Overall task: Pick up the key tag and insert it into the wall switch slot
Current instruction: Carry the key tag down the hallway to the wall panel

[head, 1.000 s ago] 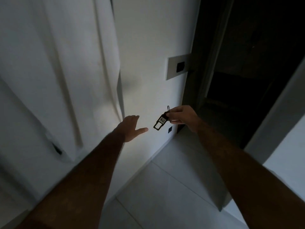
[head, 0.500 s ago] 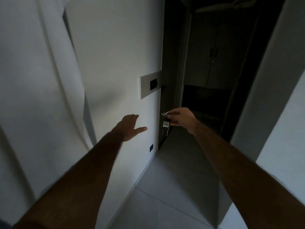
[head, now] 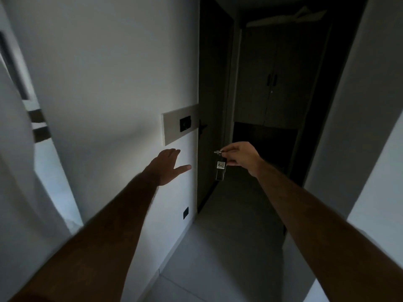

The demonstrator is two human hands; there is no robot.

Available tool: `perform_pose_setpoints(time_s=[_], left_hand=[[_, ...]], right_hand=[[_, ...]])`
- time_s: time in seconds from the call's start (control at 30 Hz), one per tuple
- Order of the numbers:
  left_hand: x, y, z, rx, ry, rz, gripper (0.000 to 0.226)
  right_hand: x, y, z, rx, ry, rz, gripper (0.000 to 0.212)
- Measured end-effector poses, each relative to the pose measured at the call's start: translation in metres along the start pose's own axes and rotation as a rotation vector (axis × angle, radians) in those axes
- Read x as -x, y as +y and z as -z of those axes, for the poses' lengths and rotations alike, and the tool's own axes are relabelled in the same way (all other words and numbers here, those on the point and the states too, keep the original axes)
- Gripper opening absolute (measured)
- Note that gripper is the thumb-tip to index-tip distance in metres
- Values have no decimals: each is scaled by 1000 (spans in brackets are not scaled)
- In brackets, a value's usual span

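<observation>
Head view, dim corridor. Right hand (head: 241,156), centre-right of frame, fingers pinched shut on the top of the key tag (head: 220,168); the tag hangs down below the fingertips, dark body with a pale label, a metal ring or key end showing at the pinch. Tag sits just right of the white wall's (head: 104,68) corner edge, in front of the dark doorway, lower than and apart from the wall switch plate (head: 180,127). The plate's dark slot (head: 185,124) is up-left of the tag, nothing in it. Left hand (head: 169,165), centre frame below the plate, spread wide, thumb pointing right, holding nothing; contact with the wall cannot be told. Small dark outlet (head: 185,212) low on the wall near the tiled floor (head: 218,258).
</observation>
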State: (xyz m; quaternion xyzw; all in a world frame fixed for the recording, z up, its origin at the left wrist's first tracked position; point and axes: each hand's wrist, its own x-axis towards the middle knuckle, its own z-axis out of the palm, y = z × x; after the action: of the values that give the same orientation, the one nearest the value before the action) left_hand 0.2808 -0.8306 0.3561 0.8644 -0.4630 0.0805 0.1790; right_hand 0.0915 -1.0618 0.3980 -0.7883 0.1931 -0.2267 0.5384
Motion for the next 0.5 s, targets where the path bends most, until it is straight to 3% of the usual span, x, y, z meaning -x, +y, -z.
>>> perform_pose_setpoints(time_s=[0.3, 0.5], left_hand=[[-102, 37, -14, -10, 68, 18, 95], [-159, 29, -16, -33, 107, 16, 116]], right_hand=[[-98, 4, 69, 8, -54, 33, 16], [-157, 8, 80, -20, -67, 66, 18]])
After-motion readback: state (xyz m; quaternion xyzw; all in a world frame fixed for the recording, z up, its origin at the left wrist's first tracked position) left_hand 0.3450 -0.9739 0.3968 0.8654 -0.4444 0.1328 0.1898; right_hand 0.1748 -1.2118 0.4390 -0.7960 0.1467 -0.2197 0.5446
